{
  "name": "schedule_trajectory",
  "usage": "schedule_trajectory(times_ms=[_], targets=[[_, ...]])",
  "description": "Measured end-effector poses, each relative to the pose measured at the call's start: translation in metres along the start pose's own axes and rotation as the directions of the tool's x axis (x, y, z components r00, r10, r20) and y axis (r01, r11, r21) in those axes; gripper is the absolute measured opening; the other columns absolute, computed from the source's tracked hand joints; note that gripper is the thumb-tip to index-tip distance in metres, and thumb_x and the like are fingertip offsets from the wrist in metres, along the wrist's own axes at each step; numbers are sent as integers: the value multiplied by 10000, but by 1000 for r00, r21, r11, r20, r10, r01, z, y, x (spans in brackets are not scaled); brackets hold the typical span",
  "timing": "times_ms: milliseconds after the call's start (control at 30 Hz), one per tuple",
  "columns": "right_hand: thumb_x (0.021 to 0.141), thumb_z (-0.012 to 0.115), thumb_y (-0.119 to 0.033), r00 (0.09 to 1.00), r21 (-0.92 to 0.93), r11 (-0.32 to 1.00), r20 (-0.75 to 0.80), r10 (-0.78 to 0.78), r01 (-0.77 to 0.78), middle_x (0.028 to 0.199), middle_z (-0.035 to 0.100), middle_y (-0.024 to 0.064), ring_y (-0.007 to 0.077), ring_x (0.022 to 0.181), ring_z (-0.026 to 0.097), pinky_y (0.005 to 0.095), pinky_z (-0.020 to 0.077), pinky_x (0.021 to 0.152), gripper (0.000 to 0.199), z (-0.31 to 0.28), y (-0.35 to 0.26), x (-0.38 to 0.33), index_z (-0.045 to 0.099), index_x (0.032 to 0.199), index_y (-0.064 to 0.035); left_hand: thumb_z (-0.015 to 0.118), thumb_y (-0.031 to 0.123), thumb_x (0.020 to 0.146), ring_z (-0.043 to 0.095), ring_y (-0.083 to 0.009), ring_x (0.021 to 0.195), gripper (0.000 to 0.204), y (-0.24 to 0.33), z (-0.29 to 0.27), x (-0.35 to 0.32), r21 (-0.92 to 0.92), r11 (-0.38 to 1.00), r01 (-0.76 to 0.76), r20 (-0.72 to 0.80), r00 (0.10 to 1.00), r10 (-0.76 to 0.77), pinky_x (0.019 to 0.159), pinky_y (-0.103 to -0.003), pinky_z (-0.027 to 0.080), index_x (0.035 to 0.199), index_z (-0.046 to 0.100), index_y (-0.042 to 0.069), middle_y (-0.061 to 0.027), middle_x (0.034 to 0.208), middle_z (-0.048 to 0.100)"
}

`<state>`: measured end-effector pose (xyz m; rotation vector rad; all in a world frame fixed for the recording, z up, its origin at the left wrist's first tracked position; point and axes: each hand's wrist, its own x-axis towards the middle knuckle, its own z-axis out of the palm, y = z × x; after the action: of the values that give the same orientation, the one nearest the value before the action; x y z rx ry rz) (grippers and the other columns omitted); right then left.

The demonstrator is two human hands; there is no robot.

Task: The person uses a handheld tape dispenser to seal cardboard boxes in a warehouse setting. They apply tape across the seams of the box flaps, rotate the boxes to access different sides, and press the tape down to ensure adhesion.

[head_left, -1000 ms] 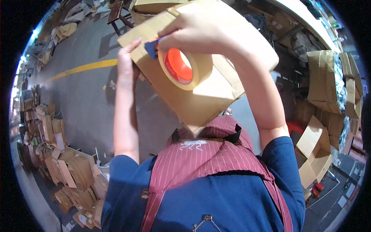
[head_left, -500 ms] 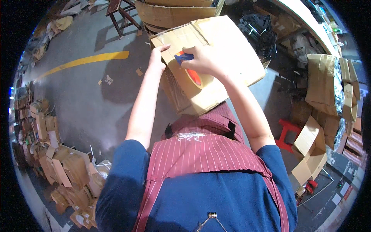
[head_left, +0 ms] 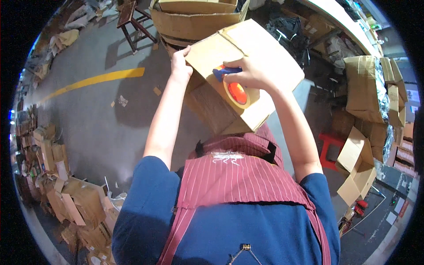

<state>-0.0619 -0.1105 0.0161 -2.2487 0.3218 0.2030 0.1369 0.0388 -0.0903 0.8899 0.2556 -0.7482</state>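
Remotely, I see the right hand (head_left: 248,73) clamped on the tape dispenser (head_left: 237,92), which slants down-rightward over the carton (head_left: 267,48), whose left edge the left hand (head_left: 180,66) touches, grip unclear.

The light in here is uneven, strong in the middle and dim around the rim. It seems to strike from about 2 o'clock: the upper face of the carton (head_left: 267,51) at 12 glares pale, nearly washed out, while its near side sits in brown shade. Soft shadows lie on the grey floor (head_left: 84,132) at 10, one beside the wooden stool (head_left: 127,14). Toward 1, dark clutter (head_left: 287,33) sinks into murk. Bluish lights (head_left: 12,115) flare at 9. The yellow line (head_left: 95,81) bows, and edges bend toward the black corners. I see the apron (head_left: 247,181) crisply; the crowded boxes (head_left: 86,201) at 8 look softer.
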Motion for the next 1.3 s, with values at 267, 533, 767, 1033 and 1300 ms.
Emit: schedule_trajectory(times_ms=[267,533,767,1033,1300], targets=[[687,720,-416,1000,17,1000,-21,-16,16,1103,730,186,236,942,683,309,528,857,709,-3,10,-9,688,1250,14,747,81,888,698,-296,1008,397,-9,5,24,87,985,-147,-59,987,152,874,-434,578,1184,594,-136,-203,1163,674],[766,714,-442,997,-147,987,44,-60,66,1152,729,173,241,949,717,341,547,857,683,-29,-1,-88,644,1353,-99,708,89,926,708,-290,956,325,1,-22,60,31,989,-144,-53,988,146,835,-423,584,1130,609,-144,-187,1100,688],[765,708,-452,997,-323,946,-67,-34,11,978,744,173,280,800,724,369,557,760,668,-60,9,-182,622,1394,-246,714,130,933,706,-262,958,237,-9,-2,42,208,975,-77,-133,986,106,831,-371,553,1070,676,-59,-134,1077,717],[782,693,-488,996,-283,958,-85,28,-51,780,726,163,273,637,711,349,564,672,637,-67,55,-250,642,1372,-254,656,195,979,667,-255,1084,322,-11,14,27,205,977,-63,-136,986,93,938,-376,518,1165,658,-67,-156,1198,697],[779,683,-483,996,-159,985,-75,54,-65,923,741,188,307,744,737,386,584,730,627,-46,72,-251,645,1366,-266,638,202,985,667,-270,1083,315,-4,-12,49,206,977,-61,-79,994,79,949,-402,519,1211,656,-17,-132,1215,693]])
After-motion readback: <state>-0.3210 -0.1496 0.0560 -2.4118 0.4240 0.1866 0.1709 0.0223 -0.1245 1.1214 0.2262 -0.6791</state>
